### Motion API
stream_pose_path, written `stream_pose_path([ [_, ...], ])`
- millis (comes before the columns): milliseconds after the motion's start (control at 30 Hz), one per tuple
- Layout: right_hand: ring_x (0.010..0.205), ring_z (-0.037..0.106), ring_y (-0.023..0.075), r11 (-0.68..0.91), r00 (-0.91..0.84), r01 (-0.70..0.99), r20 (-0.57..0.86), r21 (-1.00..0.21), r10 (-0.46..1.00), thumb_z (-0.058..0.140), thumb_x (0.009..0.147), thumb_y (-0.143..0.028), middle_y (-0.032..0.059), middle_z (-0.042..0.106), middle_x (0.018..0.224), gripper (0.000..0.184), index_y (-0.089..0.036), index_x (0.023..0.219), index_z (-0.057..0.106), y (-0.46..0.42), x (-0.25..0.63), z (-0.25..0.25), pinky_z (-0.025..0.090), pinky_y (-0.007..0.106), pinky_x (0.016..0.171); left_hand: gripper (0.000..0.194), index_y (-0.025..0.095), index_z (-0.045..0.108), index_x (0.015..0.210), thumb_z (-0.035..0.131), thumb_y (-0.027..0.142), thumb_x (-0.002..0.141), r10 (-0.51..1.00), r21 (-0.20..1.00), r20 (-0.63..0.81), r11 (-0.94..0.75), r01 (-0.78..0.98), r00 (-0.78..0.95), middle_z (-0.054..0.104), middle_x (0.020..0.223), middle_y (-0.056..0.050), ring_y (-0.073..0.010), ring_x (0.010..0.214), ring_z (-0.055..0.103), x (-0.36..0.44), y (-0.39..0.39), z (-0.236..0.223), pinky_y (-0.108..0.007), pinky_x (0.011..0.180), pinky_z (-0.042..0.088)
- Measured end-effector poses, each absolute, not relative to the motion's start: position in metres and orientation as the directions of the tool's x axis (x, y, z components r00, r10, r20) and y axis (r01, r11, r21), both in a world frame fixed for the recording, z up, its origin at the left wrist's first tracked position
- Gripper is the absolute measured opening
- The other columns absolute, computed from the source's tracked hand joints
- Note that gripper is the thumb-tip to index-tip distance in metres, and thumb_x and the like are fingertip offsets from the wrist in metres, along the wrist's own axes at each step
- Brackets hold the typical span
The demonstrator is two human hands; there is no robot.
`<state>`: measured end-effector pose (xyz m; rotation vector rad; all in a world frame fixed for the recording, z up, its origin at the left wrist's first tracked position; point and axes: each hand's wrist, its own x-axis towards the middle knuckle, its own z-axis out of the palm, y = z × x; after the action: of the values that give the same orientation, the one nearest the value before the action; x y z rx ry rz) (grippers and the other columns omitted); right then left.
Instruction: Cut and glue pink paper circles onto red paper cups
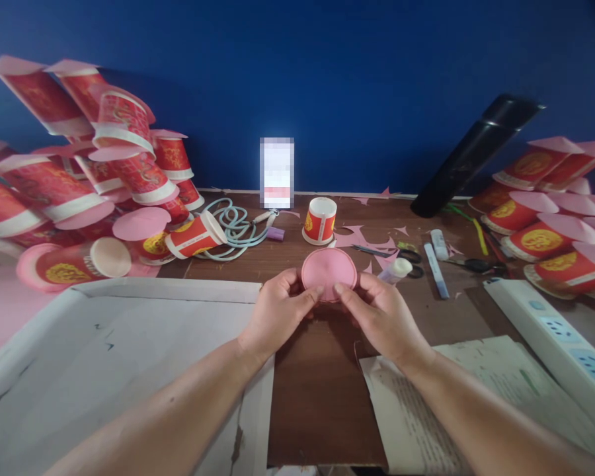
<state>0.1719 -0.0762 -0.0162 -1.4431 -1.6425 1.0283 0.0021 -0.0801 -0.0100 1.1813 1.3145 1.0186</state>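
My left hand [280, 311] and my right hand [379, 307] hold a round pink paper disc [328, 268] between them over the brown table. Both thumbs press on its near edge, while the other fingers curl behind it. Whether a cup sits under the disc is hidden. Just beyond it stands a red and white paper cup [321, 221], upside down or upright I cannot tell. A glue stick [396, 270] lies beside my right hand, and scissors [389, 254] rest among pink paper scraps [352, 237].
Red paper cups with pink discs are stacked at left [123, 122] and right [540, 235]. A black bottle [476, 155] leans on the blue wall. Also here are a phone [276, 173], coiled cable [228, 228], white box lid [143, 344], papers [476, 390] and power strip [555, 330].
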Motion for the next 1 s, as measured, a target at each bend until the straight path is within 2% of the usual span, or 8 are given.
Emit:
stream_pose_path([
  [100,0.050,0.044,0.0110,0.078,-0.124,0.440,0.026,-0.895,0.992,0.057,0.087,-0.044,-0.0023,0.054,0.061,0.025,-0.020,0.079,0.060,-0.077,0.170,-0.017,0.033,0.025,0.047,0.025,0.015,0.066,0.083,0.073,0.038,0.072,0.987,0.978,-0.155,0.149,0.144,0.031,0.066,0.070,-0.002,-0.0131,0.059,0.056,0.003,-0.081,-0.010,-0.024,0.055,0.043],
  [300,0.050,0.045,0.0106,0.084,-0.140,0.416,0.028,-0.905,0.990,0.057,0.087,-0.046,-0.0025,0.055,0.062,0.027,-0.019,0.085,0.061,-0.078,0.167,-0.017,0.034,0.024,0.047,0.039,0.016,0.068,0.099,0.075,0.041,0.070,0.991,0.984,-0.129,0.124,0.124,0.030,0.073,0.094,-0.006,-0.0201,0.083,0.065,0.004,-0.082,-0.009,-0.028,0.072,0.049],
  [533,0.051,0.048,0.0085,0.080,-0.194,0.307,0.020,-0.948,0.981,0.052,0.090,-0.049,-0.0014,0.060,0.069,0.031,-0.019,0.086,0.059,-0.080,0.168,-0.014,0.036,0.022,0.047,0.031,0.015,0.066,0.098,0.074,0.028,0.072,0.990,0.989,-0.144,0.144,0.044,-0.004,0.074,0.092,-0.005,-0.0192,0.083,0.066,0.002,-0.078,-0.009,-0.027,0.072,0.049],
  [667,0.053,0.050,0.0082,0.044,-0.255,0.297,-0.035,-0.954,0.966,0.056,0.088,-0.049,-0.0008,0.063,0.075,0.030,-0.020,0.092,0.061,-0.080,0.167,-0.018,0.036,0.021,0.046,0.024,0.014,0.067,0.092,0.073,0.025,0.071,0.993,0.990,-0.102,0.107,0.087,-0.061,0.074,0.089,-0.005,-0.0193,0.083,0.066,0.000,-0.076,-0.005,-0.027,0.073,0.049],
  [800,0.060,0.055,0.0104,0.025,-0.311,0.316,-0.079,-0.948,0.947,0.059,0.086,-0.049,0.0006,0.065,0.079,0.031,-0.019,0.094,0.062,-0.080,0.165,-0.023,0.040,0.021,0.049,0.026,0.014,0.067,0.096,0.072,0.026,0.073,0.994,0.993,-0.087,0.091,0.077,-0.060,0.074,0.092,-0.005,-0.0200,0.085,0.066,0.000,-0.076,-0.005,-0.028,0.074,0.049],
  [1000,0.066,0.058,0.0111,0.042,-0.355,0.292,-0.067,-0.955,0.932,0.060,0.087,-0.047,0.0015,0.066,0.082,0.030,-0.019,0.098,0.062,-0.081,0.164,-0.023,0.043,0.021,0.054,0.031,0.014,0.068,0.101,0.070,0.033,0.075,0.991,0.990,-0.134,0.134,0.042,-0.005,0.073,0.097,-0.008,-0.0232,0.091,0.066,-0.002,-0.077,-0.008,-0.031,0.078,0.050],
])
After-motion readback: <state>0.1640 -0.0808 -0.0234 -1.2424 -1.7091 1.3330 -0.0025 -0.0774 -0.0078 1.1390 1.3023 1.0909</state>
